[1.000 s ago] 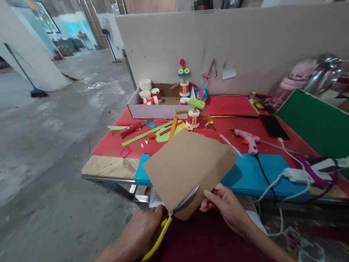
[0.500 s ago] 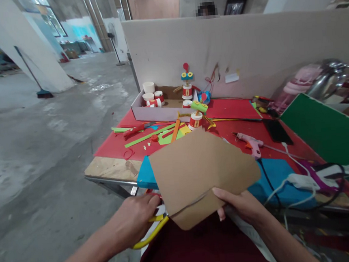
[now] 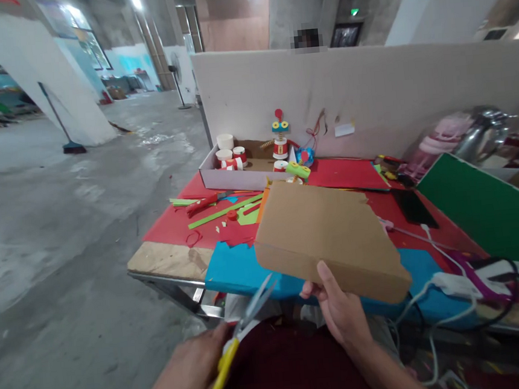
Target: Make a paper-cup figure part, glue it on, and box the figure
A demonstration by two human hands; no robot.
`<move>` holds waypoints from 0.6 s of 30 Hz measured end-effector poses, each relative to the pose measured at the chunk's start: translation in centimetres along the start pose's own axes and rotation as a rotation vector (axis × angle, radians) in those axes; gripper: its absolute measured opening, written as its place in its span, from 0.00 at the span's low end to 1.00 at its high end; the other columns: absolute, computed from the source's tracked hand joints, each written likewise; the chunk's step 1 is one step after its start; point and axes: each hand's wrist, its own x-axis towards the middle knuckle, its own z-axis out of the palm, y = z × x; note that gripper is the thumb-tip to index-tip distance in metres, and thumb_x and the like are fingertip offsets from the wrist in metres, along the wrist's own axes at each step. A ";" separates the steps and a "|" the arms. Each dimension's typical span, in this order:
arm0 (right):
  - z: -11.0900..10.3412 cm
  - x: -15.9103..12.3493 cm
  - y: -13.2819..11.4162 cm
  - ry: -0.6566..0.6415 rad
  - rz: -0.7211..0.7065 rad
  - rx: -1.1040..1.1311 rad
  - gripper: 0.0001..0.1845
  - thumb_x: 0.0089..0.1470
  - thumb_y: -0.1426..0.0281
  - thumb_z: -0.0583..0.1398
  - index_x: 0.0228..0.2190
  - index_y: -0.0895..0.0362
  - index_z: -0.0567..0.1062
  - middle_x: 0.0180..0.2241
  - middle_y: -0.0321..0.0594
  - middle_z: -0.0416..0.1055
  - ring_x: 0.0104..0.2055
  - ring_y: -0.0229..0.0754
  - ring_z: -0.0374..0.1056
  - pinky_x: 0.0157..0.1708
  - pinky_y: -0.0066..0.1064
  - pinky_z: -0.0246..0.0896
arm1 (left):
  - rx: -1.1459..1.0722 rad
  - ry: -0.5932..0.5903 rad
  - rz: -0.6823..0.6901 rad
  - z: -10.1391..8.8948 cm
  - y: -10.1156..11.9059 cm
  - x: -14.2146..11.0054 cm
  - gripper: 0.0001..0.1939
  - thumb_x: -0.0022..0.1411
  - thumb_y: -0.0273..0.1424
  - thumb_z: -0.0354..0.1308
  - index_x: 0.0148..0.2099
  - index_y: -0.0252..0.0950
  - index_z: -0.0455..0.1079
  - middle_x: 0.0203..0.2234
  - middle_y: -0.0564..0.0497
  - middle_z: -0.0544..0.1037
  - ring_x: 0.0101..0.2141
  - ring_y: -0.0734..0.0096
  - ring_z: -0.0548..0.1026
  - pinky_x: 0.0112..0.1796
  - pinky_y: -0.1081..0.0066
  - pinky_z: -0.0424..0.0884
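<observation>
"Clamping what, the right hand (image 3: 342, 311)?"
"Brown cardboard (image 3: 321, 225), thumb on top, held over the desk (image 3: 169, 258)'s near edge."
"And the left hand (image 3: 195, 363)?"
"Fingers clamped on yellow-handled scissors (image 3: 232, 349), blades slightly apart, near the cardboard."
"Farther out?"
"Blue board (image 3: 234, 270) along the near edge; shallow box (image 3: 228, 179) holding cups (image 3: 239, 155) by the far left corner."
</observation>
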 end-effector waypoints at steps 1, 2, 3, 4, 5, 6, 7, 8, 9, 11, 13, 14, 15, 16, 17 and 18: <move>0.4 -0.1 -0.1 -0.012 0.005 -0.043 0.21 0.45 0.46 0.59 0.23 0.51 0.70 0.18 0.37 0.68 0.22 0.44 0.64 0.27 0.38 0.62 | -0.037 -0.020 0.007 0.5 1.0 0.6 0.15 0.65 0.38 0.41 0.46 0.38 0.63 0.38 0.44 0.78 0.37 0.60 0.77 0.35 0.69 0.69; 0.7 -0.3 -0.1 -0.025 0.010 -0.094 0.22 0.47 0.45 0.57 0.20 0.50 0.69 0.17 0.37 0.66 0.22 0.45 0.65 0.27 0.38 0.61 | -0.064 -0.038 0.009 0.8 2.0 1.2 0.14 0.65 0.38 0.42 0.45 0.38 0.63 0.38 0.43 0.78 0.36 0.60 0.77 0.35 0.69 0.68; 0.9 -0.4 -0.1 -0.034 0.012 -0.142 0.24 0.48 0.44 0.55 0.19 0.50 0.68 0.16 0.37 0.65 0.22 0.45 0.64 0.28 0.37 0.61 | -0.076 -0.044 0.003 1.2 2.8 1.9 0.12 0.64 0.37 0.42 0.43 0.38 0.62 0.37 0.44 0.78 0.36 0.61 0.76 0.34 0.69 0.68; 1.1 -0.5 0.1 -0.030 0.008 -0.177 0.25 0.49 0.44 0.54 0.17 0.50 0.67 0.15 0.37 0.64 0.21 0.44 0.64 0.27 0.37 0.60 | -0.082 -0.046 -0.008 1.4 3.4 2.5 0.11 0.64 0.36 0.43 0.42 0.38 0.62 0.37 0.44 0.78 0.35 0.62 0.76 0.34 0.70 0.67; 1.3 -0.6 0.3 -0.021 0.001 -0.194 0.26 0.50 0.43 0.53 0.17 0.50 0.65 0.14 0.37 0.63 0.21 0.44 0.64 0.27 0.36 0.60 | -0.087 -0.048 -0.020 1.5 3.9 3.1 0.09 0.64 0.34 0.43 0.42 0.38 0.62 0.37 0.44 0.78 0.35 0.62 0.76 0.34 0.70 0.67; 1.4 -0.6 0.6 -0.008 -0.006 -0.194 0.26 0.50 0.43 0.53 0.17 0.50 0.65 0.14 0.36 0.63 0.20 0.43 0.63 0.26 0.36 0.59 | -0.091 -0.043 -0.033 1.6 4.3 3.6 0.08 0.64 0.33 0.44 0.43 0.38 0.61 0.37 0.45 0.78 0.35 0.63 0.76 0.35 0.70 0.67; 1.4 -0.5 0.9 0.002 -0.008 -0.183 0.26 0.51 0.43 0.53 0.17 0.50 0.64 0.14 0.36 0.62 0.20 0.43 0.63 0.25 0.35 0.59 | -0.094 -0.036 -0.045 1.6 4.6 4.0 0.08 0.64 0.32 0.44 0.43 0.38 0.61 0.37 0.45 0.78 0.36 0.62 0.76 0.35 0.69 0.66; 1.5 -0.5 1.2 0.004 -0.003 -0.164 0.26 0.51 0.43 0.53 0.18 0.50 0.64 0.15 0.36 0.63 0.20 0.43 0.63 0.25 0.35 0.58 | -0.096 -0.028 -0.053 1.6 4.8 4.3 0.08 0.64 0.31 0.44 0.43 0.38 0.61 0.37 0.45 0.78 0.37 0.62 0.76 0.35 0.69 0.66; 1.5 -0.4 1.5 0.004 0.006 -0.140 0.25 0.51 0.44 0.53 0.18 0.50 0.64 0.15 0.36 0.64 0.20 0.43 0.63 0.24 0.35 0.58 | -0.097 -0.024 -0.050 1.7 4.9 4.6 0.07 0.63 0.31 0.45 0.43 0.38 0.61 0.37 0.45 0.78 0.38 0.61 0.76 0.36 0.69 0.66; 1.6 -0.2 1.9 -0.016 0.028 -0.074 0.24 0.50 0.44 0.54 0.19 0.50 0.65 0.16 0.36 0.65 0.21 0.44 0.64 0.24 0.36 0.58 | -0.096 -0.030 -0.020 1.9 5.1 5.0 0.07 0.62 0.30 0.47 0.43 0.37 0.61 0.39 0.44 0.78 0.39 0.60 0.75 0.37 0.68 0.67; 1.7 -0.1 2.1 -0.026 0.033 -0.008 0.24 0.49 0.43 0.55 0.20 0.49 0.65 0.17 0.36 0.65 0.20 0.44 0.63 0.24 0.37 0.58 | -0.093 -0.041 0.003 2.3 5.2 5.2 0.08 0.60 0.28 0.48 0.43 0.37 0.61 0.39 0.44 0.78 0.40 0.59 0.75 0.38 0.67 0.67; 1.7 -0.1 2.2 -0.024 0.033 0.006 0.24 0.48 0.43 0.55 0.19 0.49 0.65 0.17 0.36 0.64 0.20 0.43 0.63 0.23 0.36 0.58 | -0.092 -0.042 0.001 2.5 5.2 5.3 0.08 0.59 0.28 0.49 0.43 0.37 0.61 0.39 0.44 0.78 0.39 0.59 0.75 0.38 0.66 0.66; 1.7 -0.1 2.2 -0.014 0.032 0.006 0.24 0.48 0.44 0.56 0.19 0.49 0.64 0.16 0.36 0.64 0.19 0.43 0.61 0.23 0.36 0.58 | -0.093 -0.038 -0.009 2.6 5.3 5.3 0.08 0.59 0.28 0.48 0.43 0.36 0.60 0.38 0.45 0.78 0.39 0.58 0.75 0.37 0.66 0.66; 1.6 -0.1 2.3 -0.003 0.031 -0.004 0.24 0.48 0.44 0.56 0.19 0.50 0.64 0.16 0.35 0.63 0.19 0.42 0.60 0.23 0.36 0.58 | -0.096 -0.030 -0.020 2.7 5.3 5.3 0.08 0.60 0.28 0.48 0.43 0.37 0.60 0.37 0.45 0.78 0.38 0.59 0.75 0.37 0.66 0.66; 1.6 -0.2 2.3 0.007 0.032 -0.018 0.24 0.48 0.44 0.56 0.19 0.50 0.63 0.16 0.35 0.62 0.19 0.41 0.59 0.23 0.35 0.58 | -0.100 -0.023 -0.026 2.8 5.4 5.4 0.08 0.60 0.28 0.48 0.43 0.37 0.60 0.37 0.45 0.78 0.38 0.59 0.75 0.37 0.67 0.66; 1.6 -0.2 2.4 0.011 0.035 -0.033 0.24 0.48 0.44 0.56 0.18 0.50 0.63 0.16 0.35 0.62 0.18 0.41 0.59 0.23 0.35 0.58 | -0.104 -0.019 -0.027 2.8 5.4 5.4 0.08 0.60 0.28 0.48 0.43 0.37 0.60 0.37 0.45 0.77 0.38 0.59 0.75 0.36 0.67 0.66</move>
